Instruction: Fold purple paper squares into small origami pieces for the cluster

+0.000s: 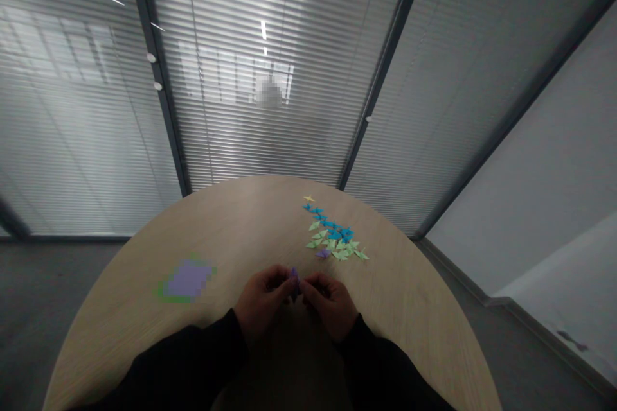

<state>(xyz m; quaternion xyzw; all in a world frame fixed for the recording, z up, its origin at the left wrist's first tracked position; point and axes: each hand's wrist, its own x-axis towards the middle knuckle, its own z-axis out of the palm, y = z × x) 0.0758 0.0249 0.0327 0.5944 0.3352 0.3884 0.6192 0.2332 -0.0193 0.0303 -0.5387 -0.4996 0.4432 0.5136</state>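
A small piece of folded purple paper (294, 276) is held upright between both hands, above the near part of the round table. Thumb and fingers of my left hand (264, 300) pinch it from the left. From the right, my right hand (331, 303) grips its other side with thumb and forefinger. The fingers partly cover the paper, so its full shape is hidden. Beyond my right hand lies a finished-looking purple origami piece (322, 253), beside several pale green paper cranes (341, 250).
Several blue paper cranes (332, 226) trail back to a yellow one (308, 198). On the left rests a blurred purple stack, apparently paper sheets (187, 279), with green at its edge. The wooden table (231, 225) curves in front of window blinds (270, 141); a white wall (540, 205) stands right.
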